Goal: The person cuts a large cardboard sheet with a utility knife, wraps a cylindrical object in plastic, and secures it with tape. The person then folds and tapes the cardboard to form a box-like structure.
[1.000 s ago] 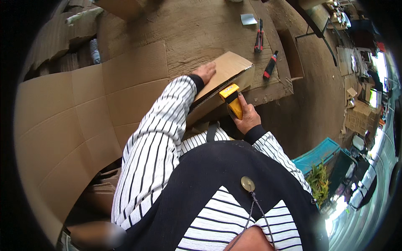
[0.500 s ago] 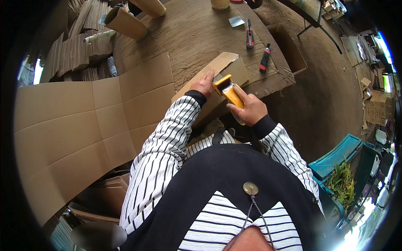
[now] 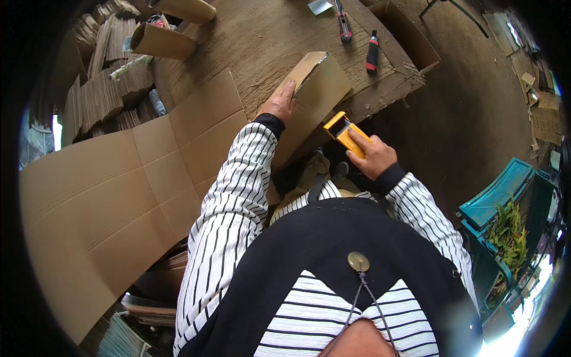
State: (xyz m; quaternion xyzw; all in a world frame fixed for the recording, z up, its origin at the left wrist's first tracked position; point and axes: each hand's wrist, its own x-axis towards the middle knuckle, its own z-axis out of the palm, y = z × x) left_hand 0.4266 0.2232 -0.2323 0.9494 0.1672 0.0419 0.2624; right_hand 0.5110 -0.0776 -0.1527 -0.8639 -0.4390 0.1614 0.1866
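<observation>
My left hand (image 3: 279, 106) rests on a folded-up flap of the large brown cardboard sheet (image 3: 107, 172), its fingers stretched along the flap and its thumb partly hidden. That flap rises at a slant over the table's near edge, beside a cut cardboard end (image 3: 324, 80). To the right, my right hand (image 3: 375, 156) is closed around a yellow hand-held tool (image 3: 351, 137) with a square head and a dark opening; its exact kind I cannot make out. The tool is apart from the cardboard, just off its right side.
On the wooden table (image 3: 262, 47) lie two red-and-black utility knives (image 3: 343, 27), a small metal plate (image 3: 320, 7) and cardboard tubes (image 3: 163, 43). Stacked cardboard (image 3: 98, 95) stands at left. A cardboard box (image 3: 410, 35) is beyond the table corner; a teal bin (image 3: 496, 196) holds plants.
My right hand has drawn the yellow tool away from the cardboard, to the right and down. My left hand stays on the flap. The view has shifted slightly.
</observation>
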